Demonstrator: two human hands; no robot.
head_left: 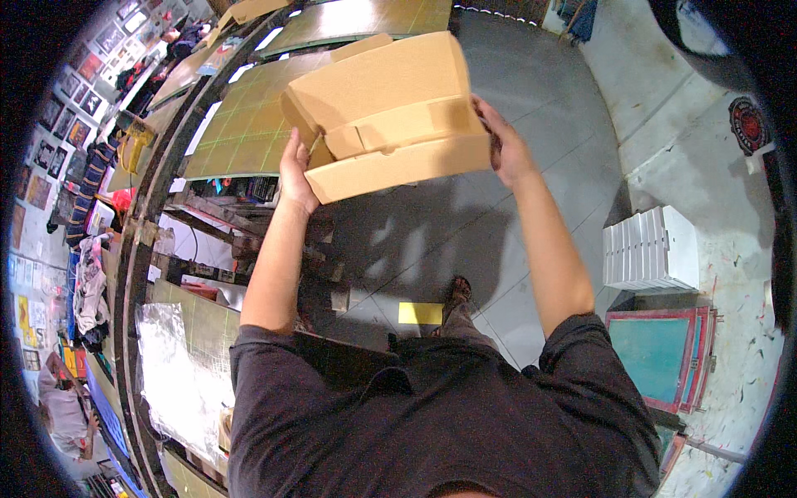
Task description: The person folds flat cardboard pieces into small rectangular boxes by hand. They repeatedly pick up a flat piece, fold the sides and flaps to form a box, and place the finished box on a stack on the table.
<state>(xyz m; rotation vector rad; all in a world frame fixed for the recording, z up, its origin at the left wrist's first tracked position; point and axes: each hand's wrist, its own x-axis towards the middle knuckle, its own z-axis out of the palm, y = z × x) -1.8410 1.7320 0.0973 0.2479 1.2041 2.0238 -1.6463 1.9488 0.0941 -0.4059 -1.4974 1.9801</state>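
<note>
Between my two hands, up off the floor, is a brown cardboard box (403,168) with its lid raised and its inside showing. My left hand (296,174) grips the box's left end, thumb up along the side. On the opposite end my right hand (508,149) is closed around the edge, its fingertips partly hidden behind the cardboard. The box tilts slightly, with its right end higher in the picture. Folded inner flaps are visible inside, and I see no contents there.
Long work boards (241,124) on a rail frame run along the left. A yellow sheet (420,313) lies on the tiled floor by my foot. To the right, white boxes (652,249) stand in a row near framed screens (652,357). Another person (68,411) is at far left.
</note>
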